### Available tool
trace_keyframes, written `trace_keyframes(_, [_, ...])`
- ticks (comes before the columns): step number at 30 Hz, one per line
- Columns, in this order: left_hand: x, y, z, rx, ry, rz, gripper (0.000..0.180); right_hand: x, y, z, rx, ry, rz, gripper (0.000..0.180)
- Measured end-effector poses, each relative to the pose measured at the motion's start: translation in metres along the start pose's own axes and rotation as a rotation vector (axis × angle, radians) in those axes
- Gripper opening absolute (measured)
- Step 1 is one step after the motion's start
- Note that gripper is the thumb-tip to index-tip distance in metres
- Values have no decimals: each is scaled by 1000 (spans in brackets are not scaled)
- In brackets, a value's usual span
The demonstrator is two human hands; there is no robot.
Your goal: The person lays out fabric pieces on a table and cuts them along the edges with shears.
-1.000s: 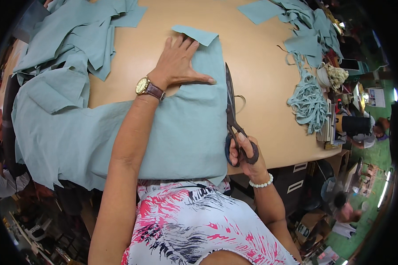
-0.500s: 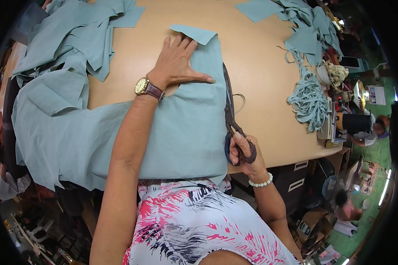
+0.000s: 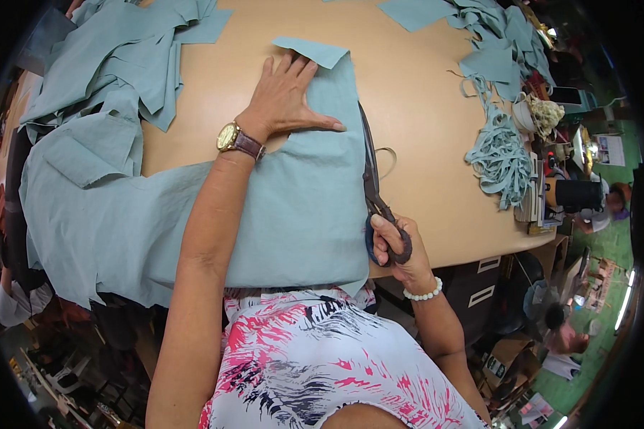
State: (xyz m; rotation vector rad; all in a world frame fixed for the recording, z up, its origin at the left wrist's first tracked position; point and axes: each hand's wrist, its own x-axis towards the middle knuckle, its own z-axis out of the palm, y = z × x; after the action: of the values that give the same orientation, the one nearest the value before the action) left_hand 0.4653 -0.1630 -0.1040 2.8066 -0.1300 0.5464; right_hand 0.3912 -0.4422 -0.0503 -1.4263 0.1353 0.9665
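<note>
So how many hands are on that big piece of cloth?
1: the left hand lies flat on the cloth. The right hand holds scissors along its right edge.

head camera looks steeply down, close over the table (image 3: 422, 107), fisheye-bent edges.

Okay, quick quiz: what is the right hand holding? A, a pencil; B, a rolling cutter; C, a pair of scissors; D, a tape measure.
C: the right hand has its fingers through the dark handles of the scissors, whose blades run along the right edge of the blue-grey cloth, which the left hand presses flat on the table.
</note>
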Motion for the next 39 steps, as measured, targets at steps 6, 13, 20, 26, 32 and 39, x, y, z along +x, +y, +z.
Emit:
trace_keyframes(6, [1,-1,1,-15,-5,3,117,0,-2,-1,40,-24,-30,32])
trace_keyframes(13, [0,-1,2,8,16,9,117,16,-16,4,-16,-17,-39,41])
trace_keyframes(20, [-1,0,1,7,16,-2,116,33,-22,8,46,7,-75,40])
trace_keyframes(26, [0,2,-2,23,52,22,107,32,-17,4,21,-36,-89,44])
trace_keyframes(32, [1,3,-4,11,-5,-4,105,30,-18,5,76,-38,-45,42])
trace_keyframes(39, [-3,-3,3,6,35,-3,116,37,-19,8,37,-31,-54,43])
